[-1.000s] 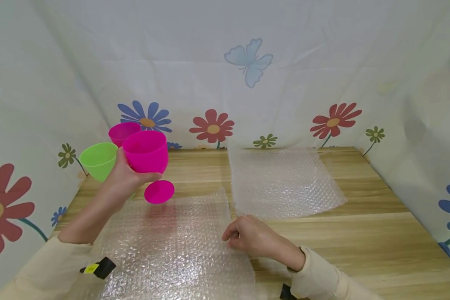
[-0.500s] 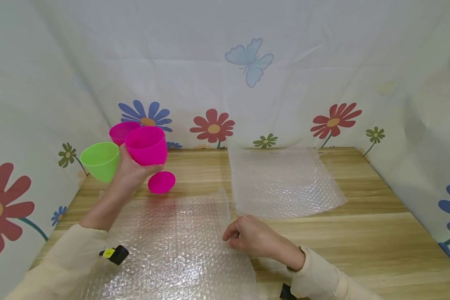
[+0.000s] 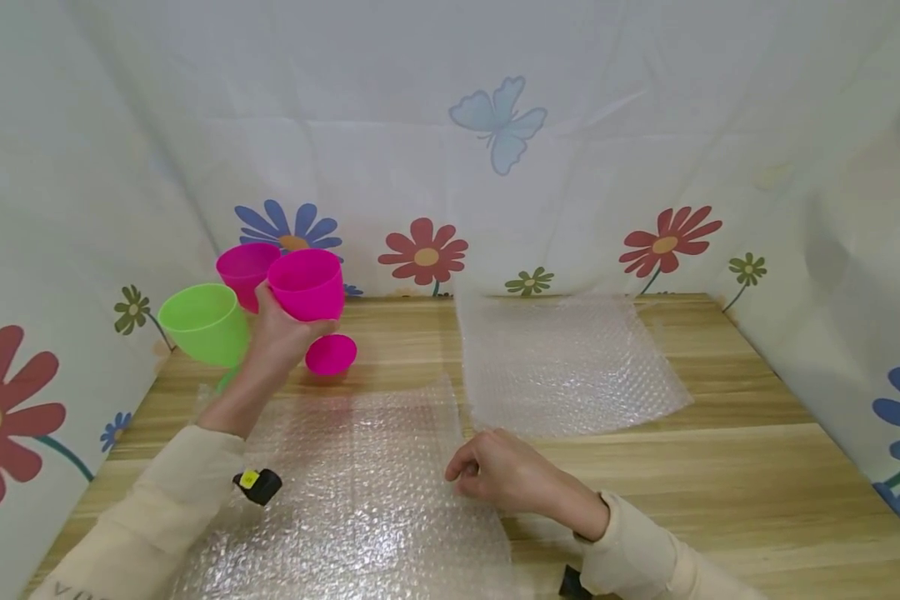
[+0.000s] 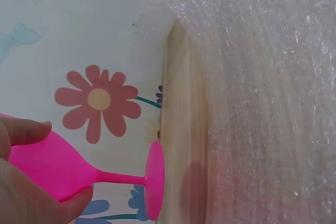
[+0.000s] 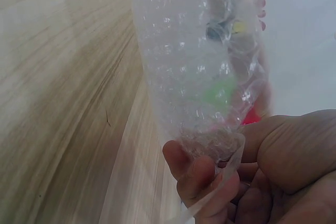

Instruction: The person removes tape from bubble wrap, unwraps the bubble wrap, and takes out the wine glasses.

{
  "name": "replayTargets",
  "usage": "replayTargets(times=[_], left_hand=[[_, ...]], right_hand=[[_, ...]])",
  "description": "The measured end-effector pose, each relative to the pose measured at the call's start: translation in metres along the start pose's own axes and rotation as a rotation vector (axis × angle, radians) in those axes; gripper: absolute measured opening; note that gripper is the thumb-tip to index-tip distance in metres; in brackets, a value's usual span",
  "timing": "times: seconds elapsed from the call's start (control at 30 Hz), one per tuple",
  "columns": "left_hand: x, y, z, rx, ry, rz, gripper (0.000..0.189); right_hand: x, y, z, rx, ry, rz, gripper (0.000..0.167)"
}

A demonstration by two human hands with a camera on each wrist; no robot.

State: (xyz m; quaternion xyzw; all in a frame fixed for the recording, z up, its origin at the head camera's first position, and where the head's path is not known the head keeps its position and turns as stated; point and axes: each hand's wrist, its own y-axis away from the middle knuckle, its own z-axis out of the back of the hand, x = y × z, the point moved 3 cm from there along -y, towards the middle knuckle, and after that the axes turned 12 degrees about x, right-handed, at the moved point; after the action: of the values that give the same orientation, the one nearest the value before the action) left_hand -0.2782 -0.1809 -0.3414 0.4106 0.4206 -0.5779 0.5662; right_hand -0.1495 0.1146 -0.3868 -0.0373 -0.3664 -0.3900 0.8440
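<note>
My left hand (image 3: 277,335) grips a bright pink plastic goblet (image 3: 307,289) by its bowl, above the far edge of the near bubble wrap sheet (image 3: 352,483). The left wrist view shows the goblet's bowl between thumb and fingers, with its thin stem and round foot free. At the sheet's right edge, my right hand (image 3: 502,471) pinches the bubble wrap between thumb and fingers, which the right wrist view shows up close. Left of the held goblet stand a green goblet (image 3: 206,329) and, behind it, a second pink goblet (image 3: 243,271), partly hidden by the hand and held goblet.
Another bubble wrap sheet (image 3: 570,367) lies flat at the back of the wooden table (image 3: 720,483), right of centre. White curtains with printed flowers (image 3: 423,254) enclose the table at the back and both sides.
My left hand has carried the pink goblet a little away from me and to the right, exposing more of the green goblet. The right hand has stayed in place on the bubble wrap.
</note>
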Motion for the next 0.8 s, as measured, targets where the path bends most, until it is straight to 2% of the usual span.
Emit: replayTargets(times=[0.2, 0.43, 0.8], left_hand=[[0.007, -0.008, -0.003, 0.016, 0.029, 0.004, 0.103], [0.015, -0.016, -0.005, 0.004, 0.008, 0.028, 0.103], [0.025, -0.028, -0.010, -0.048, -0.010, -0.057, 0.101]], right_hand=[[-0.002, 0.000, 0.000, 0.006, -0.009, -0.003, 0.011], [-0.002, 0.000, -0.001, 0.013, -0.001, -0.010, 0.011], [-0.002, 0.000, -0.001, 0.019, 0.009, -0.026, 0.010]])
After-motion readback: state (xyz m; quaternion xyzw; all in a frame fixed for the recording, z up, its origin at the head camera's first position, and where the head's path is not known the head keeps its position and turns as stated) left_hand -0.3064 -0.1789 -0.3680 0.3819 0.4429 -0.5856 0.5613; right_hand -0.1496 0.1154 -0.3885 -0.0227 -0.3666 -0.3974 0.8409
